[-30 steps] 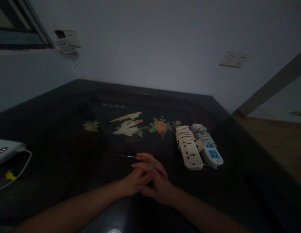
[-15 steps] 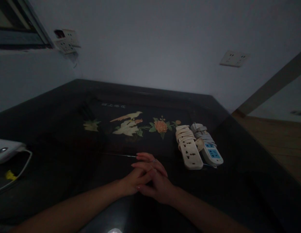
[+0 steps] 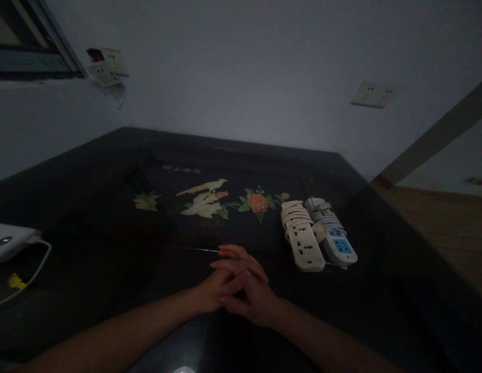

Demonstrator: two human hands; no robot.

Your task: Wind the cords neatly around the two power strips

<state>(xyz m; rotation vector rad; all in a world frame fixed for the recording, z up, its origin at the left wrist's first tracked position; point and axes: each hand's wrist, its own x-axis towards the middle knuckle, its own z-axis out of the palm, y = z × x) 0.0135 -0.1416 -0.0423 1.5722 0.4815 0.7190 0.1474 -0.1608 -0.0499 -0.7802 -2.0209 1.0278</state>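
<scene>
On the dark glossy table point(image 3: 147, 269), my left hand point(image 3: 212, 291) and my right hand point(image 3: 258, 300) rest clasped together, fingers folded over one another. A thin ring shows on a right-hand finger. No object can be seen in either hand. To the right of them lie two power strips with their cords wound round one end: a cream power strip point(image 3: 306, 248), and beside it a white power strip with a blue socket panel point(image 3: 340, 247). The cream one is nearer my right hand, with a gap between them.
A white device point(image 3: 11, 241) with a cable point(image 3: 42, 264) sits at the left edge, near a small yellow piece point(image 3: 16, 281). Bird and flower inlay point(image 3: 204, 204) decorates the tabletop. Wall sockets point(image 3: 375, 95) are at the right; another socket plate point(image 3: 104, 74) hangs loose at the left.
</scene>
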